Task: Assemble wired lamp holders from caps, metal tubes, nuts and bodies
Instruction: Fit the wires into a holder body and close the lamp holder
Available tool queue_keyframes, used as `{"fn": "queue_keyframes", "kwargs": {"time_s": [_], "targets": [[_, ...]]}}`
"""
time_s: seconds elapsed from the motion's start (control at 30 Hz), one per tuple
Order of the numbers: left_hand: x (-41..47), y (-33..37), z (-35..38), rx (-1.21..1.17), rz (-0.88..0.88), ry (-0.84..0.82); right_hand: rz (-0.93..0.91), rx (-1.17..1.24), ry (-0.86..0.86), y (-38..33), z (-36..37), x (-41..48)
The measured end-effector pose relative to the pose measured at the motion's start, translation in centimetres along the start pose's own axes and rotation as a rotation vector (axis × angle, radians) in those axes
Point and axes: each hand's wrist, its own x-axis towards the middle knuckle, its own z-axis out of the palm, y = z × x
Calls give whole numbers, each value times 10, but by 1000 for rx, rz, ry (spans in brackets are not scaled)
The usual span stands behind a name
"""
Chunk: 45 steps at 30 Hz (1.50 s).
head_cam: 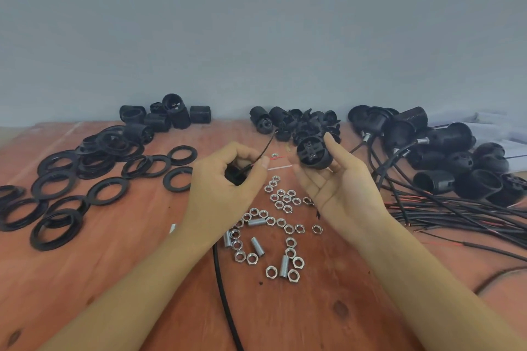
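Observation:
My left hand (228,179) is curled round a black cap (235,174) and pinches a black wire (266,144) with thin red and white strands sticking out to the right. My right hand (333,179) holds a black lamp holder body (312,152) between thumb and fingers, its inner face with contacts turned toward me. Several steel nuts (281,199) and short metal tubes (258,246) lie scattered on the wooden table (114,265) below both hands. A black cable (224,293) runs from under my left wrist toward the near edge.
Several black rings (65,188) spread over the left side. Threaded black sleeves (171,114) stand at the back left, a heap of caps (302,122) at the back middle. Finished wired holders (445,157) with cables (456,216) fill the right. A grey wall rises behind.

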Motion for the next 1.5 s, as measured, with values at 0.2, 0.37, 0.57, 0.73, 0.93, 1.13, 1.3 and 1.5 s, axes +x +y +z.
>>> {"fn": "queue_keyframes", "kwargs": {"time_s": [0.2, 0.37, 0.57, 0.73, 0.93, 1.13, 1.3, 1.5], "targets": [[-1, 9, 2, -34, 101, 12, 48, -61, -39, 6, 4, -3], [0, 11, 2, 1, 156, -10, 62, -83, -58, 9, 3, -3], [-1, 3, 2, 34, 107, 40, 67, -62, -45, 10, 4, -3], [0, 7, 3, 18, 58, 28, 97, -73, -45, 12, 3, -3], [1, 9, 0, 22, 39, -5, 123, -81, -63, 13, 3, -3], [-1, 13, 0, 94, 119, -43, 120, -109, -126, 14, 1, -4], [-2, 13, 2, 150, 149, -42, 12, -155, -139, 15, 5, -5], [-2, 12, 2, 207, 149, -7, -108, -190, -115, 17, 4, -4]]}}
